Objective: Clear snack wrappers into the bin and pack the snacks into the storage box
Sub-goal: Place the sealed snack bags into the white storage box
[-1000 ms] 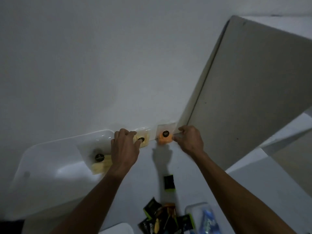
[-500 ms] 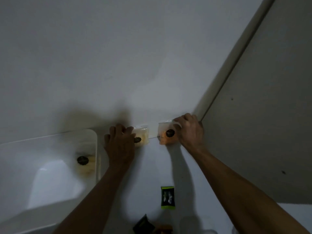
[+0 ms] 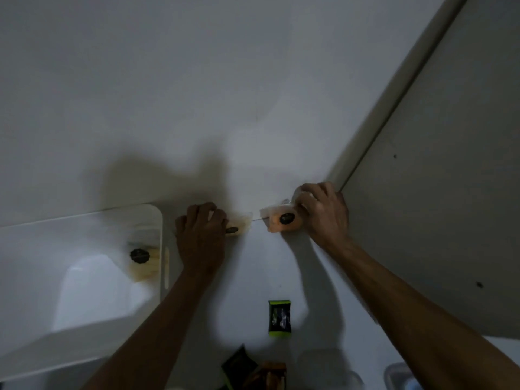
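My left hand (image 3: pixel 201 235) is closed over a pale yellow snack in a clear packet (image 3: pixel 239 225) at the table's far edge by the wall. My right hand (image 3: pixel 320 209) grips an orange snack packet (image 3: pixel 282 220) with a dark round label, just to the right. A translucent white storage box (image 3: pixel 84 220) stands at the left and holds another pale yellow packet (image 3: pixel 140 260). A small black and green packet (image 3: pixel 279 318) lies on the table nearer to me. More dark and orange packets (image 3: pixel 253 371) sit at the bottom edge.
A white wall rises right behind the table. A grey panel or door (image 3: pixel 436 192) stands at an angle on the right, close to my right hand. Clear plastic containers (image 3: pixel 399 375) show at the bottom right.
The view has tilted and moved closer to the wall. My right hand has closed further around the orange packet, and my left hand has settled over the yellow packet.
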The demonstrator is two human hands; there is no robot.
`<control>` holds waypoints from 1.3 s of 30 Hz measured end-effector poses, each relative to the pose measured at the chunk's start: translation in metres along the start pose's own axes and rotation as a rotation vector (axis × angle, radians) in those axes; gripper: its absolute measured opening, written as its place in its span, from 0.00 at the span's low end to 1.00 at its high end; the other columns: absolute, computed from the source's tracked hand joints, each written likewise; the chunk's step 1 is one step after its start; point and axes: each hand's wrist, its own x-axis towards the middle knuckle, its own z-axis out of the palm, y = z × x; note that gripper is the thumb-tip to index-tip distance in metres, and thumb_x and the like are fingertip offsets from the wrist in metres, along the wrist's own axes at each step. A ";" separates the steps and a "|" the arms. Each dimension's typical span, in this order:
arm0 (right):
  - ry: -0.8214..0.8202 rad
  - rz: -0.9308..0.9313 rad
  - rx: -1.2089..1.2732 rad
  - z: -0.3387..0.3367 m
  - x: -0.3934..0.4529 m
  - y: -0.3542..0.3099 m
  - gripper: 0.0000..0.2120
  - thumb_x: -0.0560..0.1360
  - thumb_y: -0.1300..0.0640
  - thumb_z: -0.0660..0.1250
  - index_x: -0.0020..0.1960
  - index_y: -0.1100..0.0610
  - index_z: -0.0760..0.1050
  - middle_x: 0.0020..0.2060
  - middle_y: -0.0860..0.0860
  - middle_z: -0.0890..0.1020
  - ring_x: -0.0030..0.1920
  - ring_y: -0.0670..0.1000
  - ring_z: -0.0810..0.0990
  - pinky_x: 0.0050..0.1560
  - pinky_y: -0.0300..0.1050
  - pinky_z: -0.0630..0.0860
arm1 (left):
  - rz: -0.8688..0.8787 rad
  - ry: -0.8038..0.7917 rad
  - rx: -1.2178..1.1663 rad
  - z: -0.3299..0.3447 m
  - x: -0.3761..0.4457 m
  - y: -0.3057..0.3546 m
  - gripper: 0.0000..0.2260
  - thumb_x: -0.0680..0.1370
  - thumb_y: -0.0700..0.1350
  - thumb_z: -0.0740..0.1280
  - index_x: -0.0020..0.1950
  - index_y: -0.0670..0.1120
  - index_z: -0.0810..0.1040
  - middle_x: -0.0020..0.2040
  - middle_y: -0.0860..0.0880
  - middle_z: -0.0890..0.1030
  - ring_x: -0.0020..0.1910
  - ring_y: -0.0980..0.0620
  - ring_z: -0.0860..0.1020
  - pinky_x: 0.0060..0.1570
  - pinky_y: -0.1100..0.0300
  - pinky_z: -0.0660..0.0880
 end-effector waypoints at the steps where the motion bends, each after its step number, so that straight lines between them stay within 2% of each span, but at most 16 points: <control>1: -0.018 -0.025 0.002 -0.004 -0.001 0.000 0.02 0.72 0.56 0.69 0.42 0.54 0.79 0.44 0.50 0.83 0.48 0.58 0.77 0.43 0.50 0.74 | 0.013 -0.018 0.001 -0.002 -0.002 -0.001 0.02 0.73 0.45 0.71 0.42 0.48 0.79 0.46 0.49 0.81 0.51 0.42 0.76 0.48 0.48 0.68; 3: -0.050 -0.019 0.011 -0.011 -0.003 0.000 0.03 0.70 0.58 0.71 0.43 0.55 0.79 0.38 0.52 0.83 0.46 0.58 0.79 0.43 0.50 0.75 | 0.024 -0.063 0.010 -0.006 -0.003 0.000 0.02 0.73 0.45 0.71 0.43 0.49 0.78 0.40 0.49 0.81 0.49 0.42 0.77 0.50 0.48 0.68; 4: -0.070 0.004 0.018 -0.014 -0.003 -0.002 0.06 0.69 0.59 0.73 0.46 0.56 0.80 0.37 0.53 0.82 0.46 0.58 0.79 0.42 0.50 0.76 | 0.026 -0.092 0.015 -0.009 -0.001 0.001 0.04 0.72 0.44 0.71 0.45 0.49 0.78 0.39 0.48 0.82 0.49 0.42 0.77 0.51 0.48 0.67; 6: -0.153 0.023 0.018 -0.021 -0.001 -0.005 0.13 0.69 0.60 0.74 0.53 0.55 0.81 0.39 0.54 0.83 0.48 0.58 0.80 0.41 0.51 0.77 | 0.044 -0.162 0.014 -0.014 0.002 0.004 0.10 0.71 0.44 0.73 0.51 0.48 0.79 0.40 0.47 0.83 0.50 0.42 0.78 0.51 0.48 0.65; 8: -0.230 -0.029 -0.029 -0.028 0.000 -0.008 0.12 0.72 0.58 0.72 0.55 0.55 0.82 0.43 0.53 0.84 0.51 0.58 0.78 0.42 0.49 0.74 | 0.077 -0.233 0.015 -0.019 0.005 0.006 0.13 0.69 0.45 0.75 0.51 0.46 0.81 0.41 0.46 0.84 0.50 0.42 0.78 0.50 0.48 0.64; 11: -0.321 -0.041 -0.106 -0.046 0.000 -0.015 0.09 0.77 0.55 0.66 0.53 0.54 0.82 0.47 0.51 0.83 0.56 0.56 0.73 0.43 0.47 0.64 | 0.103 -0.304 0.009 -0.041 0.011 0.010 0.06 0.71 0.45 0.74 0.45 0.44 0.82 0.42 0.45 0.82 0.50 0.41 0.75 0.50 0.49 0.64; 14: -0.364 -0.004 -0.153 -0.077 0.002 -0.028 0.09 0.79 0.53 0.63 0.54 0.54 0.81 0.50 0.51 0.82 0.59 0.55 0.71 0.44 0.47 0.63 | 0.094 -0.353 0.069 -0.073 0.017 0.018 0.07 0.78 0.48 0.65 0.49 0.48 0.82 0.48 0.47 0.81 0.54 0.44 0.74 0.52 0.51 0.64; 19: -0.323 -0.014 -0.167 -0.161 0.014 -0.066 0.06 0.78 0.51 0.68 0.50 0.52 0.81 0.48 0.50 0.83 0.59 0.54 0.72 0.45 0.48 0.66 | 0.061 -0.200 -0.076 -0.146 0.027 0.009 0.08 0.80 0.47 0.64 0.53 0.51 0.83 0.48 0.49 0.83 0.52 0.46 0.74 0.52 0.51 0.66; 24: -0.214 -0.076 -0.144 -0.246 0.029 -0.145 0.09 0.77 0.47 0.69 0.52 0.51 0.82 0.48 0.50 0.82 0.58 0.53 0.72 0.43 0.49 0.68 | 0.006 -0.116 -0.176 -0.234 0.034 -0.042 0.05 0.79 0.46 0.68 0.49 0.51 0.84 0.49 0.49 0.83 0.56 0.46 0.73 0.50 0.52 0.62; 27: -0.164 -0.074 -0.021 -0.277 0.034 -0.198 0.08 0.76 0.47 0.70 0.51 0.51 0.81 0.47 0.50 0.81 0.56 0.53 0.71 0.46 0.52 0.74 | -0.059 -0.087 -0.201 -0.275 0.032 -0.081 0.03 0.78 0.46 0.70 0.47 0.51 0.84 0.49 0.49 0.83 0.57 0.45 0.73 0.50 0.52 0.60; 33: -0.117 -0.121 0.124 -0.268 0.030 -0.294 0.07 0.75 0.48 0.72 0.49 0.50 0.82 0.47 0.50 0.81 0.54 0.51 0.72 0.46 0.53 0.77 | -0.151 -0.102 -0.253 -0.316 0.022 -0.152 0.05 0.77 0.49 0.71 0.45 0.50 0.85 0.48 0.49 0.85 0.56 0.44 0.77 0.56 0.48 0.65; 39: -0.175 -0.153 0.118 -0.207 0.014 -0.352 0.06 0.76 0.48 0.70 0.49 0.49 0.82 0.45 0.49 0.81 0.53 0.51 0.72 0.46 0.54 0.77 | -0.184 -0.192 -0.296 -0.301 0.013 -0.188 0.03 0.75 0.49 0.72 0.44 0.51 0.86 0.47 0.51 0.85 0.55 0.45 0.79 0.58 0.48 0.66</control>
